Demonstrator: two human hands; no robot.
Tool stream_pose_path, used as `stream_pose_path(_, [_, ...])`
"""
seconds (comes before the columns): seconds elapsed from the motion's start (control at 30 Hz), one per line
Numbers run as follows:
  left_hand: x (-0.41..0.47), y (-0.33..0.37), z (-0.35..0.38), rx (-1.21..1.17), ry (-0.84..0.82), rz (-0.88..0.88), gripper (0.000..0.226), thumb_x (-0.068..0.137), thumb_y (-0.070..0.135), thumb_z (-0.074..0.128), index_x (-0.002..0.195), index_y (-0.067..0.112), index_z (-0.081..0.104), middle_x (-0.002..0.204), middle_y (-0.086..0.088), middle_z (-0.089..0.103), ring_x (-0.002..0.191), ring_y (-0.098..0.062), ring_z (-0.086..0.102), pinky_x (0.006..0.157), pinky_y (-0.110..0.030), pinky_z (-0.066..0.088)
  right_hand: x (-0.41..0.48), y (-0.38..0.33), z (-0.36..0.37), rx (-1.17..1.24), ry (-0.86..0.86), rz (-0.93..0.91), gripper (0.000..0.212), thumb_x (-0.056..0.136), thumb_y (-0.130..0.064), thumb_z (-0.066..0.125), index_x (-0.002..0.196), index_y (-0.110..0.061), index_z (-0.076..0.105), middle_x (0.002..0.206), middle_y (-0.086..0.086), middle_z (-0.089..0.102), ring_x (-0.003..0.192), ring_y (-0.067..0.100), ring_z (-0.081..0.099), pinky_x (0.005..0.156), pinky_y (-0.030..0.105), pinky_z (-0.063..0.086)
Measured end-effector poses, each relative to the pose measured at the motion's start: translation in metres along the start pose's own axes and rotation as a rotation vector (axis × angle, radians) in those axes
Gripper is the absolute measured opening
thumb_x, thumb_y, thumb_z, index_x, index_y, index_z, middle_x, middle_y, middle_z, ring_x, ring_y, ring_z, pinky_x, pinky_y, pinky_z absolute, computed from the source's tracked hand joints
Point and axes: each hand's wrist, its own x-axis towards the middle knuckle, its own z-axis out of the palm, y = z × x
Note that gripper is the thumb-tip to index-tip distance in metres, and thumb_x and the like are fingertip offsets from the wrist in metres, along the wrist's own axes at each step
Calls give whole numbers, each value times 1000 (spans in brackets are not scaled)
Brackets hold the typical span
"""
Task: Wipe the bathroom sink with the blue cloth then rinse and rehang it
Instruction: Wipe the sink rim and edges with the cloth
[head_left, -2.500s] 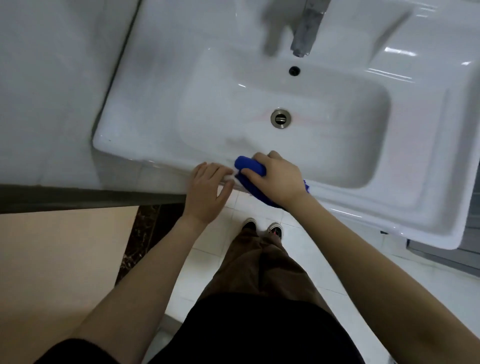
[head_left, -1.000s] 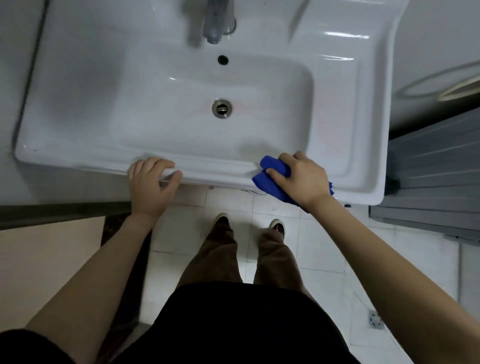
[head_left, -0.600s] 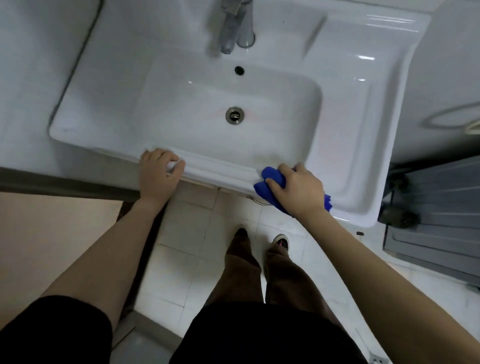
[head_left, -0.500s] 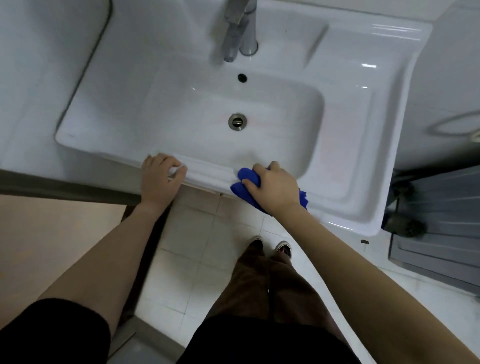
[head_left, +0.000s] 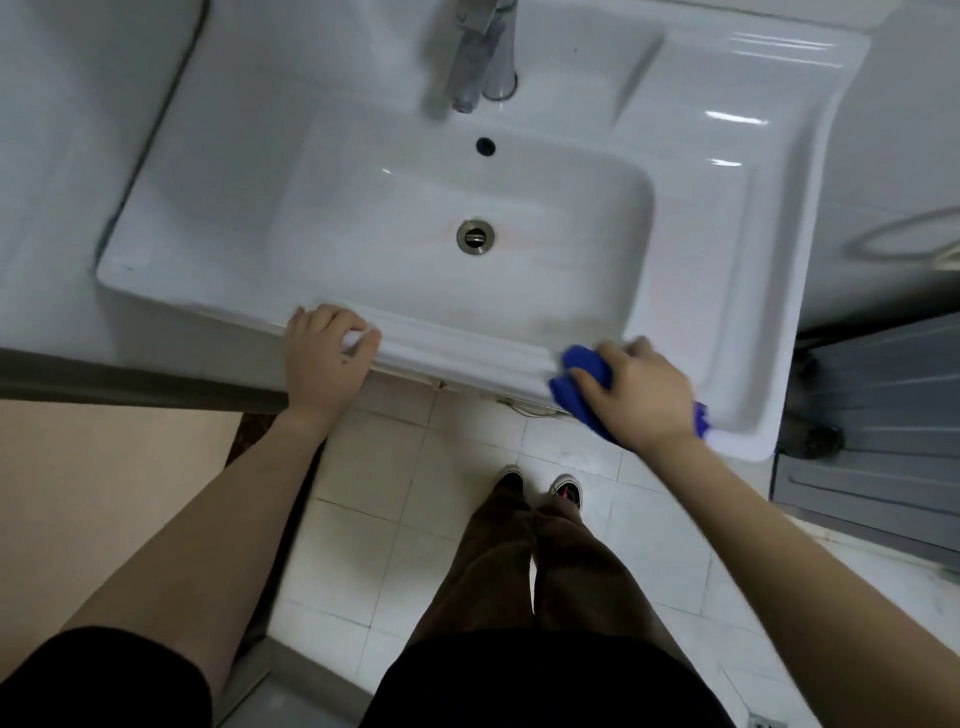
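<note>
- The right hand (head_left: 636, 397), right of centre in the frame, has its fingers curled over the blue cloth (head_left: 584, 376) and presses it against the front rim of the sink (head_left: 467, 353), near the sink's right front corner.
- Part of the cloth sticks out past the wrist (a small blue edge at the rim).
- The left hand (head_left: 324, 358), left of centre, grips the same front rim, fingers curled over its top and thumb out to the side; it holds nothing else.
- The tap (head_left: 478, 57) stands at top centre, with the drain (head_left: 475, 236) in the middle of the basin.
- Brown trousers (head_left: 519, 566) and dark shoes (head_left: 537, 486) show over the tiled floor (head_left: 363, 467) in the lower half.
</note>
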Motion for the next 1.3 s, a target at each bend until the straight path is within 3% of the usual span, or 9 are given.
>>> stream_pose_path(0.1, [-1, 5, -2, 1, -14, 25, 23, 93, 30, 53, 82, 12, 63, 88, -4, 62, 86, -31, 56, 101, -32, 30, 22, -74, 18, 20, -26, -146, 40, 94, -55, 43, 107, -21, 59, 102, 10, 55, 83, 32, 58, 61, 30, 37])
stream_pose_path(0.17, [-1, 8, -4, 9, -44, 61, 25, 94, 29, 49, 84, 11, 64, 89, -5, 63, 86, -32, 55, 97, -33, 33, 26, -90, 19, 39, -32, -182, 40, 95, -55, 43, 108, -21, 60, 102, 8, 56, 80, 28, 57, 61, 29, 35])
stream_pose_path(0.3, [-1, 11, -7, 8, -57, 56, 25, 93, 30, 48, 88, 12, 65, 93, -6, 64, 91, -32, 54, 97, -37, 34, 4, -32, 8, 58, 47, -137, 39, 94, -56, 46, 104, -22, 61, 94, 4, 56, 75, 26, 56, 57, 28, 36])
stream_pose_path(0.47, [-1, 10, -7, 17, -67, 56, 23, 93, 30, 48, 89, 14, 65, 95, -6, 63, 91, -31, 54, 96, -39, 35, -21, 55, -12, 7, 65, 81, 39, 92, -55, 47, 96, -18, 57, 80, 2, 48, 65, 30, 51, 54, 30, 35])
stream_pose_path(0.67, [-2, 44, -8, 51, -45, 9, 30, 93, 31, 44, 98, 11, 66, 94, -12, 65, 89, -35, 55, 88, -42, 40, -31, 56, -14, 139, 187, 35, 36, 90, -51, 56, 109, -22, 65, 92, 6, 58, 75, 28, 59, 59, 30, 46])
stream_pose_path(0.87, [-18, 134, 6, -32, -102, 241, 28, 92, 28, 48, 104, 10, 66, 101, -8, 65, 95, -29, 54, 90, -37, 39, -60, 59, -23, 233, 321, 82, 40, 88, -48, 63, 119, -23, 63, 102, 5, 56, 78, 26, 60, 61, 28, 44])
stream_pose_path(1.0, [-35, 181, 32, -71, -229, 333, 32, 91, 33, 46, 104, 11, 67, 101, -4, 66, 96, -28, 57, 88, -36, 43, -76, 71, -24, 262, 395, 99, 40, 88, -48, 63, 119, -23, 63, 101, 3, 55, 79, 24, 59, 61, 26, 43])
stream_pose_path(1.17, [-50, 212, 67, -87, -348, 358, 38, 86, 47, 50, 98, 16, 70, 98, 2, 68, 95, -23, 59, 83, -36, 49, -79, 93, -21, 207, 394, 137, 41, 86, -45, 68, 119, -21, 64, 103, 6, 54, 80, 24, 58, 59, 26, 44])
stream_pose_path(1.3, [-52, 210, 79, -56, -281, 369, 33, 84, 52, 56, 87, 23, 70, 91, 7, 67, 92, -18, 56, 80, -34, 41, -59, 114, -14, 44, 265, 28, 39, 87, -52, 61, 111, -22, 66, 99, 5, 53, 82, 23, 57, 56, 26, 43])
